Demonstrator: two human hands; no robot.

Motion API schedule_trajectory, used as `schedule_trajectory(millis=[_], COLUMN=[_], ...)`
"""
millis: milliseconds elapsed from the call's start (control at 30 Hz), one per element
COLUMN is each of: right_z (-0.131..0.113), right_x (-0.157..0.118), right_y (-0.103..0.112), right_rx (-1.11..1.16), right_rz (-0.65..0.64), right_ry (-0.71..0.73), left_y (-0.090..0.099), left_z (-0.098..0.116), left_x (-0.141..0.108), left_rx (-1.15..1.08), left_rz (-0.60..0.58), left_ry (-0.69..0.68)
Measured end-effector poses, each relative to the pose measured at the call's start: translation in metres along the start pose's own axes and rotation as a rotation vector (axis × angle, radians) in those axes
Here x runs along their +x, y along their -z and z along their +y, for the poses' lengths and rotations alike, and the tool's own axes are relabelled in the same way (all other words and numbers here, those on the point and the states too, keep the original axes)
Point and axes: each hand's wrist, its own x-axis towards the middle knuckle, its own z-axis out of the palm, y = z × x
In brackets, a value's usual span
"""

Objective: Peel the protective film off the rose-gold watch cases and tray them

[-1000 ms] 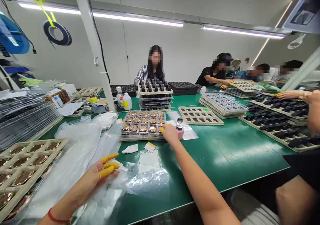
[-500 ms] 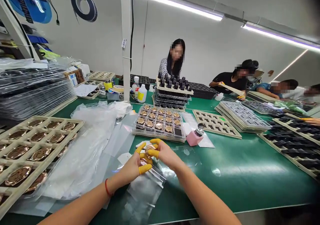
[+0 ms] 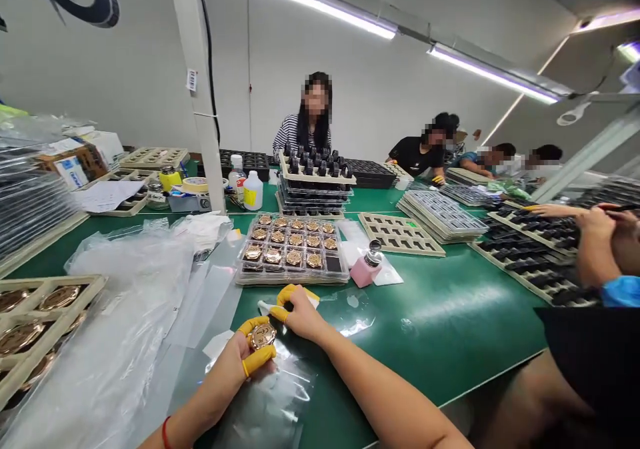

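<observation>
A round rose-gold watch case [image 3: 263,336], its marked back facing up, is gripped at the edges by the yellow-capped fingers of my left hand [image 3: 239,359]. Just beyond it, my right hand [image 3: 299,311] has thumb and finger, in yellow finger cots too, closed on a small piece of white cloth [image 3: 265,307] near the table surface. Under both hands lies a clear plastic sheet [image 3: 273,406]. Ahead of them, a clear tray [image 3: 294,277] carries rows of similar rose-gold watch cases, with one dark compartment bare at its near right corner.
Right of the tray stands a pink pump bottle [image 3: 367,270]. Plastic bags [image 3: 133,302] and a beige tray of watch cases [image 3: 53,286] lie left. Stacked black parts on a beige tray [image 3: 320,177] stand behind. A co-worker's arm [image 3: 595,242] reaches in from the right.
My right hand has left the watch case and moved to the white cloth, now pinching it. My left hand keeps the case, its back now showing. The view has swung right.
</observation>
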Motion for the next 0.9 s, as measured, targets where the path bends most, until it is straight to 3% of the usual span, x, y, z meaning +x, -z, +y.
schedule_trajectory(millis=[100, 167, 267, 333, 400, 600, 800, 900], right_z=[-0.008, -0.01, -0.002, 0.012, 0.027, 0.055, 0.051, 0.038], right_x=[-0.005, -0.014, -0.027, -0.031, -0.029, -0.014, -0.011, -0.011], right_y=[0.04, 0.081, 0.147, 0.182, 0.203, 0.208, 0.212, 0.202], right_rx=[0.533, 0.617, 0.221, 0.053, -0.083, -0.375, -0.529, -0.56], right_rz=[0.031, 0.158, 0.56, 0.679, 0.698, 0.508, 0.416, 0.407], right_ry=[-0.106, -0.096, -0.121, -0.154, -0.194, -0.254, -0.266, -0.254], left_y=[0.007, 0.015, 0.023, 0.024, 0.022, 0.014, 0.011, 0.011], left_z=[-0.012, -0.022, -0.032, -0.033, -0.032, -0.027, -0.011, -0.006], left_x=[0.007, 0.017, 0.029, 0.031, 0.029, 0.022, 0.011, 0.006], left_rx=[0.041, 0.042, -0.008, -0.003, -0.002, -0.024, 0.042, 0.086], left_rz=[0.005, -0.003, -0.039, -0.031, -0.014, -0.068, -0.067, -0.082], left_ry=[-0.005, 0.005, 0.008, 0.004, -0.009, -0.074, -0.129, -0.157])
